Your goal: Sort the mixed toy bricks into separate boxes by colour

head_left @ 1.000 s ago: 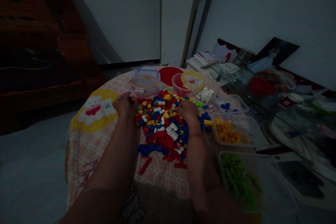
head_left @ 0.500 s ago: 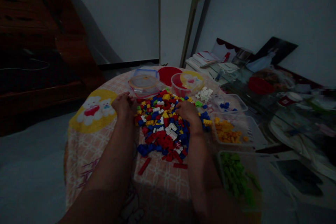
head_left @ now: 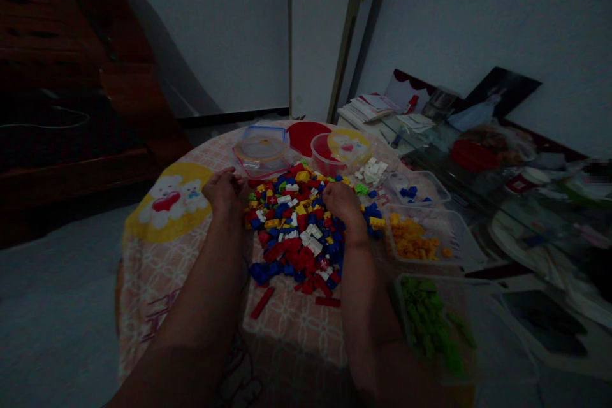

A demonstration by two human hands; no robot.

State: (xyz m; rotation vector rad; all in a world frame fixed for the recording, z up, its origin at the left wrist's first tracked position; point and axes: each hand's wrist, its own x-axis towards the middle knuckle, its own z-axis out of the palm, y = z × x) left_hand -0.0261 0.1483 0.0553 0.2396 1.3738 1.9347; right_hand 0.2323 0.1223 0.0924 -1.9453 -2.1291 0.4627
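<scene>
Evidently, the brick pile (head_left: 301, 223) is lying under the nearer right hand (head_left: 343, 201), just rightward of the left hand (head_left: 222, 190); whether curled fingers (head_left: 330, 193) are holding anything isn't showing.

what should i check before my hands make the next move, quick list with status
1. Right hand at the pile of blocks: ok, over its far right side.
2. Left hand beside the pile: ok, at its left edge.
3. Block in either hand: cannot tell, too dark.
4. Green box, one colour only: ok, only green blocks show.
5. Yellow blocks all boxed: not ok, some lie in the pile.
</scene>
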